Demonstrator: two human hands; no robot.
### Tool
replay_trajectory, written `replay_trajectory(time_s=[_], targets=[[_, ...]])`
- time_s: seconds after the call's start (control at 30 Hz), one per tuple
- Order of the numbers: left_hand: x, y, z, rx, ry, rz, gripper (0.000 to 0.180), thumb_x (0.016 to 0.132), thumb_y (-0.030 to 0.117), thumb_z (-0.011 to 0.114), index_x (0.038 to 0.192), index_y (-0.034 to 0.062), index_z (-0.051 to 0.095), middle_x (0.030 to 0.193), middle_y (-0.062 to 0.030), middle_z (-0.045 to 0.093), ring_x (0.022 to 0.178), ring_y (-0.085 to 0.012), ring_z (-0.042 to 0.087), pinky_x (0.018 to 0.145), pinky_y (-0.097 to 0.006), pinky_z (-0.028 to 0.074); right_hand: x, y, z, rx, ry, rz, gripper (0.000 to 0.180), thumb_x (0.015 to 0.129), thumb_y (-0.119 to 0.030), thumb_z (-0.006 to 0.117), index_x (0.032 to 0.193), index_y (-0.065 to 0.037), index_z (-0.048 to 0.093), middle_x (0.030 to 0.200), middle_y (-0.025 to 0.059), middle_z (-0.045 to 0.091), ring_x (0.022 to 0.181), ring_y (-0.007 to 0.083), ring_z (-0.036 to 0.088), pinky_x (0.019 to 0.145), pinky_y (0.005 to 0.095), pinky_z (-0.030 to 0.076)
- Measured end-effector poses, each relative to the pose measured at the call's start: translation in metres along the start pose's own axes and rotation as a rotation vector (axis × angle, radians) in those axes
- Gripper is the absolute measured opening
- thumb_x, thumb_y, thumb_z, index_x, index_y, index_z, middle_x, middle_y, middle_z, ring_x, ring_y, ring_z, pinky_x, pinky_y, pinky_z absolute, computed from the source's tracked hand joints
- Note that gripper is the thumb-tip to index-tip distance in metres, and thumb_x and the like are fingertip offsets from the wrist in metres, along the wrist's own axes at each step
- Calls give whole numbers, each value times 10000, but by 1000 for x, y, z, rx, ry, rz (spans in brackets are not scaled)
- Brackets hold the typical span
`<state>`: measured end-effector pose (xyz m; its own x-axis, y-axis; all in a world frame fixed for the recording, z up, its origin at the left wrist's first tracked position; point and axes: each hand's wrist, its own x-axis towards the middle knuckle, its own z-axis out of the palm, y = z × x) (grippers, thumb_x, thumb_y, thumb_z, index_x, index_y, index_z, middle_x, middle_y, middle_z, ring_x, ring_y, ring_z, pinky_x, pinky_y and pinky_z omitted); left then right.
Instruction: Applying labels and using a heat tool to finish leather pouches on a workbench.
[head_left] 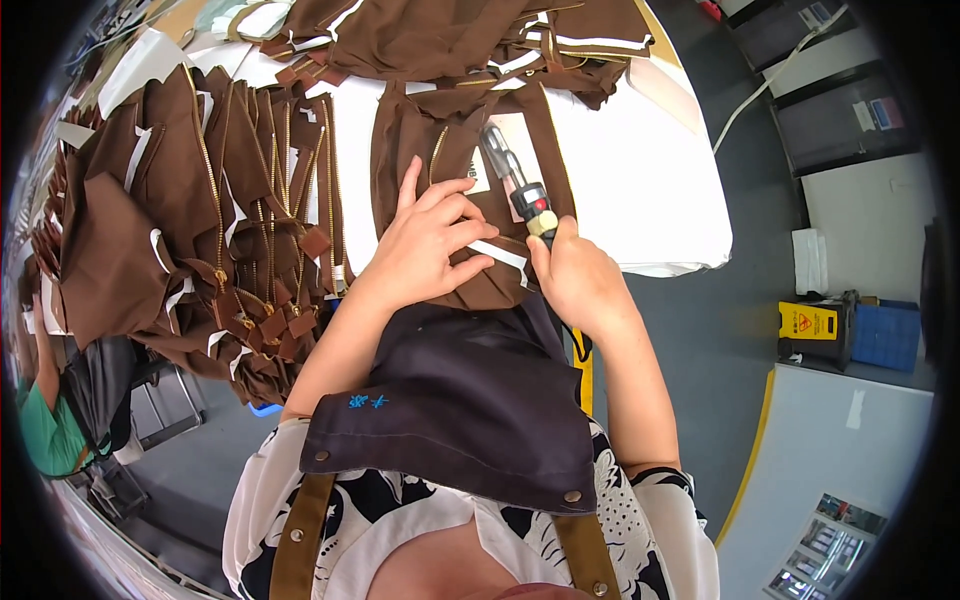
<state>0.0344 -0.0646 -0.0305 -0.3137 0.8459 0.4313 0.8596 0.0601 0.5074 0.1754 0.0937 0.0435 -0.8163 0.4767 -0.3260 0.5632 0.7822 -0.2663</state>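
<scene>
Dark apron bib with brown leather straps [470, 420]: nearest the lens, worn over a black-and-white patterned top.

Left hand [430, 245]: fingers spread and flat, gripping nothing, pressing down on the brown fabric piece with white trim and a gold zipper [450, 140].

Right hand [580, 280]: closed in a fist round the lower grip of the black handheld tool with a red button and yellow collar [520, 185]; tool slants up and left, its tip resting on the fabric piece just right of the left hand.

Fabric piece: spread on the white-covered bench [640, 170], directly under both hands.

Stack of matching brown zippered pieces [200, 210]: left of the fabric piece, draped over the bench edge.
</scene>
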Motion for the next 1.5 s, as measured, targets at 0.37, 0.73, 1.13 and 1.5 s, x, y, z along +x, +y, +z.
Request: replay_trajectory(time_s=[0.37,0.73,1.13,1.5], targets=[[4,-1,2,29,3,15,288,754,313,835,995,175,757,999,20,650,1297,-256,530,1215,-637,132,-56,20,2,-25,-19,-21,396,1038,-316,485,993,77,495,698,255,663,698,460,665,654,530,523],[3,1,0,42,4,8,276,771,324,821,953,137,732,996,1,646,1296,-260,527,1209,-653,136,-76,64,-101,81,-499,109,427,1023,-404,528,1031,22,549,703,152,654,562,295,656,537,405,497],[23,-18,-21,397,591,-418,518,874,304,732,1237,-40,594,1145,-192,621,1044,-377,597,931,-476,476,109,211,-68,-248,678,291,432,958,-299,625,1271,-29,500,1018,189,682,916,386,688,754,516,542],[51,-9,-28,-1539,422,-609,521,1013,144,608,1494,71,422,1426,-75,558,1259,-198,567,1068,-347,463,118,61,-7,607,314,-508,338,980,-154,600,1286,-13,572,1119,207,630,1012,333,625,896,376,493]])
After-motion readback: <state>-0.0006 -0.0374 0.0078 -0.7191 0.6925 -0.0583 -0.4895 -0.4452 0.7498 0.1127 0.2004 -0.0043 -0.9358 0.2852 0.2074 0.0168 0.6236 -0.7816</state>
